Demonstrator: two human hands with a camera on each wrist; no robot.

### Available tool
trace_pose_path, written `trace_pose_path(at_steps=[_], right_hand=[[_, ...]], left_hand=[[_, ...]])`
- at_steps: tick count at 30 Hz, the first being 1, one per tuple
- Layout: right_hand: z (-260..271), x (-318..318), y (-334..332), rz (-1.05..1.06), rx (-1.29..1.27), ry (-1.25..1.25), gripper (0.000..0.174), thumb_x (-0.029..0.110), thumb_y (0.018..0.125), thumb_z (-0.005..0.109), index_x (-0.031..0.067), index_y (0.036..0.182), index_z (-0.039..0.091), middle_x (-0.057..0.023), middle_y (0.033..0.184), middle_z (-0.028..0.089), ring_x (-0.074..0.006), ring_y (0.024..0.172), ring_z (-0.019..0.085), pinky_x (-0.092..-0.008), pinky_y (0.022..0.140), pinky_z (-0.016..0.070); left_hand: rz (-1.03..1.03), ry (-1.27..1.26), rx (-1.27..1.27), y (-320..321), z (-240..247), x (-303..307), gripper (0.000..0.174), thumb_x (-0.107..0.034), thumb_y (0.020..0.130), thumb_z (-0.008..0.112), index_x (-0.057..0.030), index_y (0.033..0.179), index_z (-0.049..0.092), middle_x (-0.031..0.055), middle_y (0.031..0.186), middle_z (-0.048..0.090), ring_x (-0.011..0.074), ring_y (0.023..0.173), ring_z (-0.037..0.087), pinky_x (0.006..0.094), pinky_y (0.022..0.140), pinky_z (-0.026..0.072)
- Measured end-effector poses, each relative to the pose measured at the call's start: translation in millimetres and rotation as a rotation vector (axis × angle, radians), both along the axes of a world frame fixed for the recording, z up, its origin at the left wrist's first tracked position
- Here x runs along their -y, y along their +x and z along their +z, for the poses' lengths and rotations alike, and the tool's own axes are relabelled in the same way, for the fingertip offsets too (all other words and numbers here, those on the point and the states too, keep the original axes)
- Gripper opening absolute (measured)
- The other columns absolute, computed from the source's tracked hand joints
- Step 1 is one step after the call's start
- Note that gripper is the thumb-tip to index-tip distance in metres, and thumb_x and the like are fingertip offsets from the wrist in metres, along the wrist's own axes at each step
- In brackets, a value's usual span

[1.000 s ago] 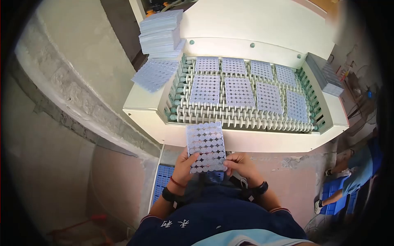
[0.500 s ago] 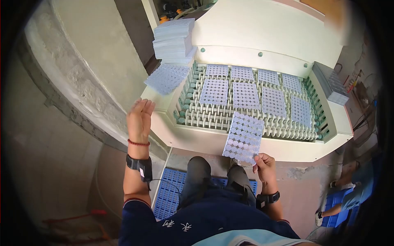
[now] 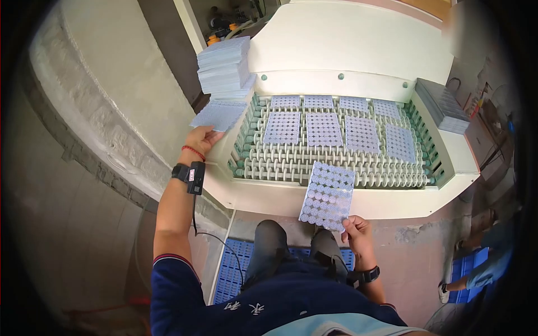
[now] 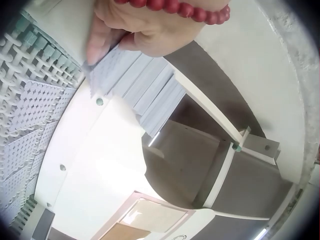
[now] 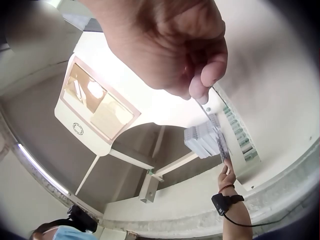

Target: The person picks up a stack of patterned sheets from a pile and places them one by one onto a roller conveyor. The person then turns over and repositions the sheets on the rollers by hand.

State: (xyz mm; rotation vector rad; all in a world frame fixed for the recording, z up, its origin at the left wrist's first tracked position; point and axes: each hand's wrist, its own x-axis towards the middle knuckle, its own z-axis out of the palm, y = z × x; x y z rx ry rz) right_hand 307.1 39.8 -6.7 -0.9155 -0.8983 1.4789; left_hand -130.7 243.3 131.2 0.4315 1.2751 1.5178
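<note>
- Fingers and thumb of the right hand point(image 3: 357, 231) pinch the perforated sheet point(image 3: 328, 195) by its near corner. The sheet hangs tilted over the near edge of the machine point(image 3: 269, 193).
- Judging by how it stays flat from one corner, it is thin, light and fairly stiff (the punched holes probably make it easy to crease). A pinch at an edge suits it.
- Left hand point(image 3: 202, 139) closes thumb and fingers on the loose sheet point(image 3: 219, 115) at the machine's left edge.
- Roller bed point(image 3: 330, 162) carries eight sheets point(image 3: 324, 129) in two rows.
- Stack point(image 3: 224, 66) sits at the far-left corner, and a second stack point(image 3: 443, 106) along the right edge.
</note>
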Motion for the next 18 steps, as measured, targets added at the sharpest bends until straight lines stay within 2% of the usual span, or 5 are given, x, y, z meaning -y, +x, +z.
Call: trace_pose_path(at_steps=[3, 5, 8, 11, 18], right_hand=[[1, 2, 5, -0.012, 0.010, -0.005, 0.019, 0.015, 0.084, 0.060, 0.0014, 0.071, 0.058, -0.0036, 0.058, 0.058, -0.0059, 0.042, 0.048, -0.0184, 0.038, 0.0354], [-2, 0, 11, -0.022, 0.006, 0.000, 0.018, 0.014, 0.084, 0.060, 0.0013, 0.072, 0.058, -0.0036, 0.058, 0.058, -0.0059, 0.042, 0.048, -0.0184, 0.038, 0.0355], [4, -1, 17, -0.042, -0.019, 0.001, 0.018, 0.014, 0.085, 0.060, 0.0008, 0.073, 0.059, -0.0036, 0.058, 0.058, -0.0059, 0.043, 0.048, -0.0188, 0.039, 0.0360], [18, -5, 15, -0.034, -0.047, 0.022, 0.016, 0.013, 0.085, 0.059, 0.0000, 0.076, 0.059, -0.0035, 0.058, 0.058, -0.0060, 0.044, 0.049, -0.0192, 0.041, 0.0372], [16, -23, -16, 0.123, 0.128, -0.017, 0.016, 0.014, 0.084, 0.060, -0.0004, 0.081, 0.064, -0.0023, 0.061, 0.058, -0.0047, 0.048, 0.050, -0.0173, 0.043, 0.0395]], left_hand=[[-0.034, 0.114, -0.039, -5, -4, 8, 0.015, 0.000, 0.083, 0.052, 0.0066, 0.095, 0.046, 0.0135, 0.084, 0.053, 0.0260, 0.078, 0.059, 0.0361, 0.066, 0.0573], [-0.144, 0.141, -0.225, -1, 4, 29, 0.011, -0.002, 0.083, 0.054, 0.0045, 0.092, 0.051, 0.0104, 0.079, 0.056, 0.0182, 0.068, 0.060, 0.0281, 0.057, 0.0564], [-0.309, 0.210, -0.368, 26, 18, 78, 0.009, -0.004, 0.082, 0.057, 0.0044, 0.087, 0.056, 0.0084, 0.072, 0.060, 0.0140, 0.058, 0.060, 0.0233, 0.049, 0.0536], [-0.390, 0.227, -0.425, 63, 2, 118, 0.011, -0.005, 0.082, 0.058, 0.0051, 0.085, 0.057, 0.0083, 0.069, 0.061, 0.0127, 0.053, 0.059, 0.0213, 0.046, 0.0522], [-0.710, 0.185, -0.255, 141, -66, 155, 0.009, -0.006, 0.083, 0.059, 0.0001, 0.089, 0.057, 0.0067, 0.080, 0.063, 0.0098, 0.066, 0.060, 0.0207, 0.057, 0.0510]])
